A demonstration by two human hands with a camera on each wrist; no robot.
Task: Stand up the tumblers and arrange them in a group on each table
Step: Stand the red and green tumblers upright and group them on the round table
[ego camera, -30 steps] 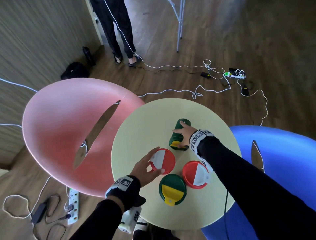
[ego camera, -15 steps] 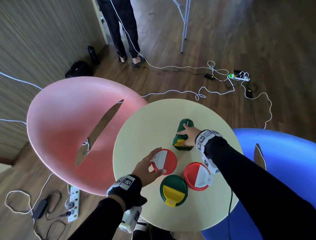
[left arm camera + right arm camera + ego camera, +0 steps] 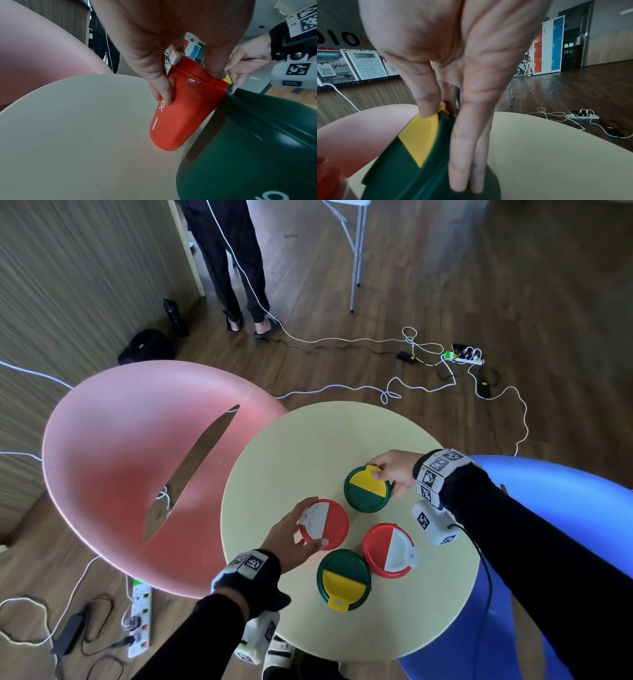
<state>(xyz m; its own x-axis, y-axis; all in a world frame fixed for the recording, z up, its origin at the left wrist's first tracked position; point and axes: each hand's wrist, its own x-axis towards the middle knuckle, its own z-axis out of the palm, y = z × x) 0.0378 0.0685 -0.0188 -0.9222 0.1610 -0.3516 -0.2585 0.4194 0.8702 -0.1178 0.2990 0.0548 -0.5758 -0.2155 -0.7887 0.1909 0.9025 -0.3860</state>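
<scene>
- where the head view looks down, the pink chair [image 3: 113, 474] is the largest item, left of and partly under the edge of the round cream table [image 3: 301, 446]; a blue chair [image 3: 555, 484] sits at the table's right side.
- white cables [image 3: 342, 340] and a power strip [image 3: 464, 358] lie on the wood floor beyond the table; a second power strip [image 3: 138, 616] lies near the pink chair.
- a person's legs [image 3: 236, 268] stand at the far side of the room, next to a folding table leg [image 3: 356, 261].
- four tumblers stand upright in a cluster on the table's near half.
- the far green tumbler [image 3: 367, 489], with a yellow lid flap, is held by the right hand [image 3: 394, 474]: thumb on the flap, fingers running straight down the side wall.
- the left red tumbler [image 3: 323, 523], with a white flap, is held at its lid rim by the left hand [image 3: 291, 537], fingers and thumb curled around it.
- the right red tumbler [image 3: 388, 551] and the near green tumbler [image 3: 343, 578] stand free of both hands, just beside each other.
</scene>
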